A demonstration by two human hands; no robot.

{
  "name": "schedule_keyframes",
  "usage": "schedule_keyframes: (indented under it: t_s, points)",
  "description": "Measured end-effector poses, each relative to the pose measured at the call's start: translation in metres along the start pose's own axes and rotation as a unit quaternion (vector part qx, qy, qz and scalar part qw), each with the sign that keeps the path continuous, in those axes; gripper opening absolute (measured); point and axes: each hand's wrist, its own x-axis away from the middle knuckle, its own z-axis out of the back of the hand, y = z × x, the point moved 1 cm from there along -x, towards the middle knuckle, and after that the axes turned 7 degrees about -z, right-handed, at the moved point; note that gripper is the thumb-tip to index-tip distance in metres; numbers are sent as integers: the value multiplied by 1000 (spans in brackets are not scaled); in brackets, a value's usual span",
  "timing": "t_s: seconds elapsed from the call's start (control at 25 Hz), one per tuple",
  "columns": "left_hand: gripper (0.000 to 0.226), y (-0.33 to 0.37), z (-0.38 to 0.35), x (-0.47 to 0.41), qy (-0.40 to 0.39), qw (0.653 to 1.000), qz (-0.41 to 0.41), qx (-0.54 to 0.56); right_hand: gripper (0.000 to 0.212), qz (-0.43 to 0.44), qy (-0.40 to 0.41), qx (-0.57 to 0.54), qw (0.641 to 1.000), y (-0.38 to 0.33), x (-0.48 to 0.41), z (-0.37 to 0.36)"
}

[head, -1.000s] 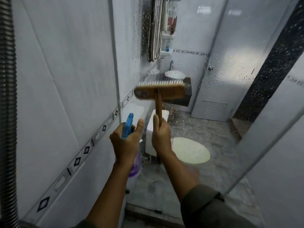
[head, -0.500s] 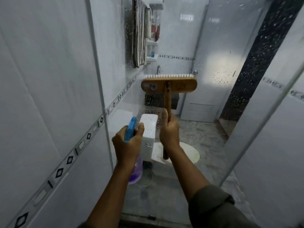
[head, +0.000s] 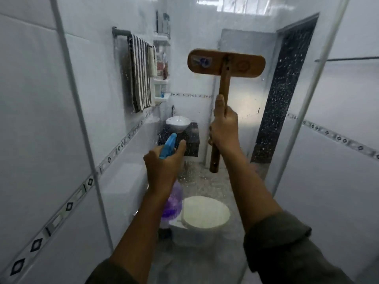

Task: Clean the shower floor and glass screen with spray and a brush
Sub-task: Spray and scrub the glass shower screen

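Observation:
The glass screen [head: 256,124] stands right in front of me, speckled with droplets. My right hand [head: 224,130] grips the wooden handle of a brush [head: 226,63], whose flat wooden head is held high against the glass with its back toward me. My left hand [head: 164,167] grips a spray bottle [head: 173,201] with a blue trigger head and purple liquid, held upright lower left of the brush. The shower floor is out of view.
Through the glass I see a toilet with a white lid [head: 205,214], a small basin [head: 178,123], a striped towel on a rail [head: 139,72], wall shelves [head: 162,78] and a dark speckled doorway [head: 287,89]. White tiled walls close in on both sides.
The brush has risen up the glass with my right hand, and its head now shows its flat back. My view has tilted upward. The left hand keeps the spray bottle.

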Motion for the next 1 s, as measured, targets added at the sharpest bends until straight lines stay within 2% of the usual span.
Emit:
schedule_keyframes:
  t_s: [0.24, 0.32, 0.4, 0.52, 0.6, 0.68, 0.76, 0.84, 1.0]
  points:
    - [33, 24, -15, 3, -18, 999, -42, 19, 46, -68, -15, 32, 997, 61, 45, 29]
    - [37, 22, -16, 0, -19, 999, -44, -6, 48, -80, -23, 24, 996, 43, 34, 28]
    - [34, 23, -15, -6, -22, 999, -41, -1, 49, -60, -14, 31, 998, 6, 8, 22]
    - [31, 50, -23, -29, -16, 996, -85, 31, 51, 29, 6, 24, 999, -33, -28, 20]
    - [32, 53, -20, -33, 16, 993, -116, 18, 54, 43, 21, 59, 997, -1, -13, 10]
    - [28, 47, -15, -27, 52, 989, -136, 5, 53, -8, 14, 51, 999, 66, 33, 3]
    - [23, 41, -9, -22, 71, 990, -122, 13, 50, -78, -15, 50, 996, 127, 85, 4]
    - [23, 34, -2, -24, 77, 990, -115, 11, 48, -101, -35, 58, 993, 143, 105, 2]
    - [29, 23, 12, -28, 82, 989, -119, -31, 44, -36, -30, 67, 997, 63, 40, -6]
